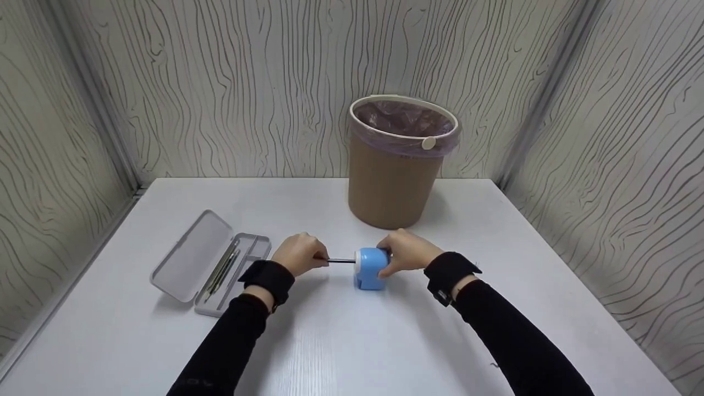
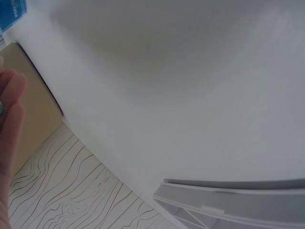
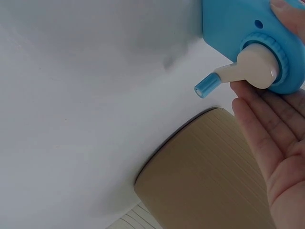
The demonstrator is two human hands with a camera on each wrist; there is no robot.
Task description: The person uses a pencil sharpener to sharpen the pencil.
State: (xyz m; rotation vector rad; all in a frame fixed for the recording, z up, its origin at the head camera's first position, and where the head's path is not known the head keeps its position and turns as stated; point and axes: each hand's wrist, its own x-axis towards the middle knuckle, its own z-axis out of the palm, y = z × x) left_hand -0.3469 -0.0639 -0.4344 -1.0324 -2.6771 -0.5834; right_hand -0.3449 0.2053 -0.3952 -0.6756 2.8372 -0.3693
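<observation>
A blue crank pencil sharpener (image 1: 370, 270) stands on the white table in the head view, with its pale front toward the left. My right hand (image 1: 408, 252) grips its body from the right, the thumb on the near side and the fingers on the far side. In the right wrist view, a white crank (image 3: 257, 66) with a blue knob (image 3: 208, 86) shows beside the fingers. My left hand (image 1: 300, 254) pinches a dark pencil (image 1: 342, 260), whose far end meets the sharpener's front. Only part of the left fingers (image 2: 13, 102) shows in the left wrist view.
Left of the hands lies an open grey pencil case (image 1: 187, 258) with several pencils (image 1: 223, 272) in its tray. A brown bin (image 1: 391, 187) with a purple liner stands behind the sharpener. Wood-grain panels (image 1: 247, 88) enclose the back and sides of the table (image 1: 330, 346).
</observation>
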